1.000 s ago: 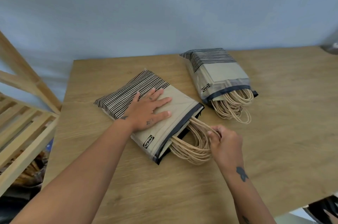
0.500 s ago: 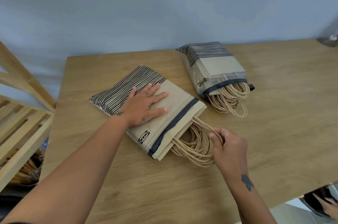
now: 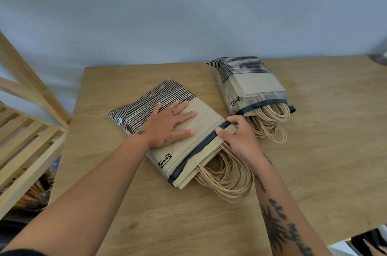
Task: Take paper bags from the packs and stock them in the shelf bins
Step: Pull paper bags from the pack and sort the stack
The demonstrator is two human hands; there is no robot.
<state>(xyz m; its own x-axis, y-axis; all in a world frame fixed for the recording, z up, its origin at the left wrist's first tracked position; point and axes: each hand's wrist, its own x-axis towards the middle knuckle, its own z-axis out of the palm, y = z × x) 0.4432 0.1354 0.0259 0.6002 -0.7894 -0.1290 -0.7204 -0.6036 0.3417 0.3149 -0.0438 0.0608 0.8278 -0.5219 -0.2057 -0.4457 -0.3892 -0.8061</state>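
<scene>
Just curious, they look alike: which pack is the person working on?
The nearer pack: left hand presses flat on it, right hand grips its open end. The far pack lies untouched.

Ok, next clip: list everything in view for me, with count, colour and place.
near pack: 1, clear plastic with black stripes, tan bags inside; table centre, paper handles sticking out toward the person
far pack: 1, same colours; behind and to the right, apart from the first
table: 1, light wood; under both packs
shelf: 1, pale wood slats; left edge
wall: 1, pale blue-grey; behind the table
left hand: 1; pressed flat on the near pack
right hand: 1; gripping the near pack's open end
</scene>
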